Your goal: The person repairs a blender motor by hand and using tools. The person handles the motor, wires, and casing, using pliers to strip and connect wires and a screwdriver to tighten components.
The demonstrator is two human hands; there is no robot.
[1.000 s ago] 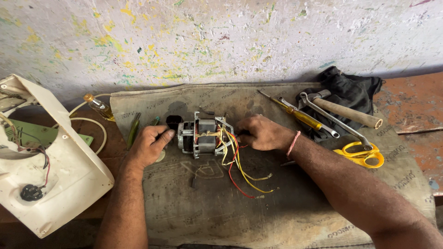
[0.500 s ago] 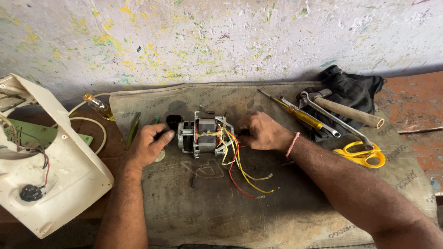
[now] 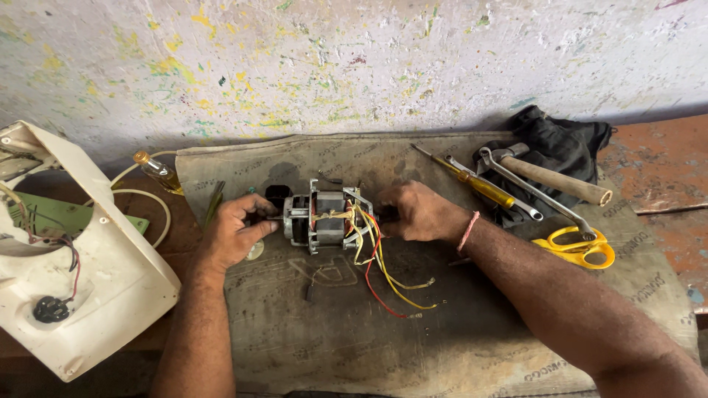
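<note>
Motor (image 3: pixel 328 218): lies on its side mid-mat (image 3: pixel 310 346), loose wires (image 3: pixel 383 276) trailing toward the viewer. Left hand (image 3: pixel 234 234): fingers curled on the shaft end. Right hand (image 3: pixel 417 212): fingers closed on the opposite end (wrist banded). Scissors (image 3: pixel 579 247), hammer (image 3: pixel 549 177) lie right.

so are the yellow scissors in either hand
No, the yellow scissors lie on the mat, right of the motor both hands grip.

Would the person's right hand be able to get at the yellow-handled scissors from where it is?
Probably yes: the right hand grips the motor, but the scissors lie uncovered on that side of the mat, nothing between.
</note>
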